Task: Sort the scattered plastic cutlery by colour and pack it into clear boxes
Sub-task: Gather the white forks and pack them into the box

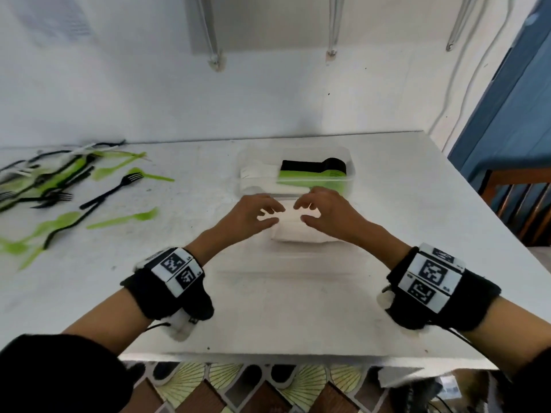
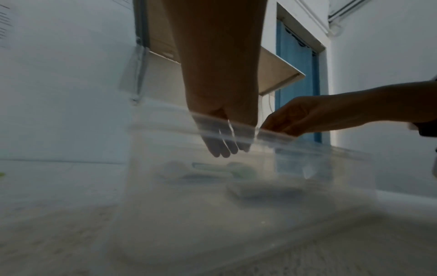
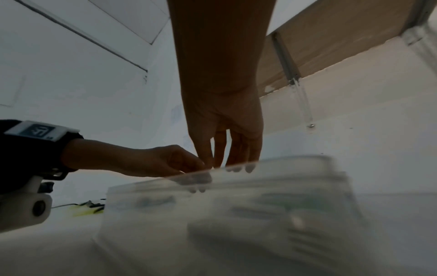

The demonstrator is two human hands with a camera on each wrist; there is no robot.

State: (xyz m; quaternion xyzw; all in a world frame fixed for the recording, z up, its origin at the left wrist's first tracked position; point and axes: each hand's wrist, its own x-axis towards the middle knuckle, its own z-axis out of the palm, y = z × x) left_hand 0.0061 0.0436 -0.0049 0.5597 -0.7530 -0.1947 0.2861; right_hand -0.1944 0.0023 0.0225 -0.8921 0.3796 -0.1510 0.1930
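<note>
Both the left hand [image 1: 249, 213] and right hand [image 1: 325, 211] hover with loosely spread fingers, pinching nothing, above the white cutlery [image 1: 298, 231] in the near clear box [image 1: 298, 259], seemingly to square the stack.

A matt white tabletop [image 1: 387, 204], scuffed and faintly speckled, is seen under everything. The far box [image 1: 351, 171] at twelve o'clock is made of clear, smooth plastic with a slight sheen, and glossy black, lime-green and white plastic cutlery is seen through its walls. The near box [image 2: 343, 173] is of the same transparent plastic, its rim catching light in the wrist views. At nine o'clock, loose forks and spoons [image 1: 59, 186] of thin plastic are shown, the green ones translucent, the black ones opaque and shiny. Black fabric wristbands [image 1: 167, 290] carrying hard, matt white printed plates are worn. The wall is painted matt white, with bare metal brackets [image 1: 213, 52] fixed to it.
</note>
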